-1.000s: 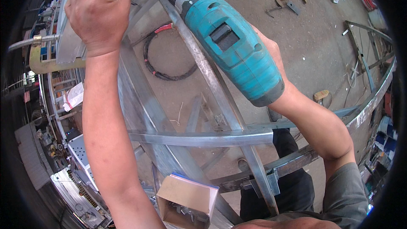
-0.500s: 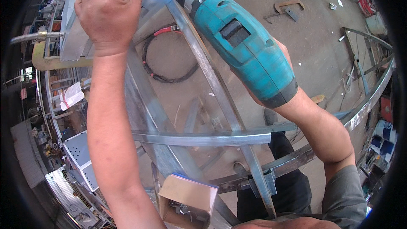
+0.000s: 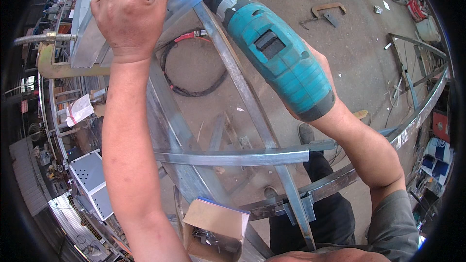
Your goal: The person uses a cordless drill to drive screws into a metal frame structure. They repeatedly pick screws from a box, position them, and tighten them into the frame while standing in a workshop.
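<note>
Teal and black, the cordless drill (image 3: 279, 56) is lying along the diagonal bar of the galvanised steel frame (image 3: 233, 157), its chuck pointing up at a joint near the frame's top. The right hand (image 3: 323, 75) is wrapping the drill's handle from beneath, its grip closing firmly on it. The left hand (image 3: 127, 14) is pressing against the frame's upper left edge, just beside the drill tip, fingers curling over a small metal piece; what exactly it is pinching is unclear. Below the frame's crossbar, an open cardboard box (image 3: 213, 230) of screws is sitting. A black cable coil (image 3: 191, 70) is lying on the floor behind the frame.
</note>
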Motion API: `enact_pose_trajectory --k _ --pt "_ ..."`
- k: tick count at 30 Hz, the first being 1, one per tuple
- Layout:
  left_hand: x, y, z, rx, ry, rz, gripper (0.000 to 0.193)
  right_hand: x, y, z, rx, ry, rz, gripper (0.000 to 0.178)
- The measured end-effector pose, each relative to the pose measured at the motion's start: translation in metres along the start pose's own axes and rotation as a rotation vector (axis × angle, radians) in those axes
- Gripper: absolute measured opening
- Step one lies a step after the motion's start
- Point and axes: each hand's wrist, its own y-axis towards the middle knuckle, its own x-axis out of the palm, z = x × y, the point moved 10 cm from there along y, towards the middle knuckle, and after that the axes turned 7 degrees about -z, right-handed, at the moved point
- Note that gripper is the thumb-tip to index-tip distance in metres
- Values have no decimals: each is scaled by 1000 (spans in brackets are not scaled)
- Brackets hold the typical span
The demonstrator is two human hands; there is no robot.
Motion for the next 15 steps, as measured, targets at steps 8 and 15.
enact_pose_trajectory --k 8,15 --pt "9 2 -21 -293 -196 -175 23 -1 2 -7 9 14 19 58" --pt "0 -1 -1 35 11 27 23 10 -1 -3 100 -82 -10 60"
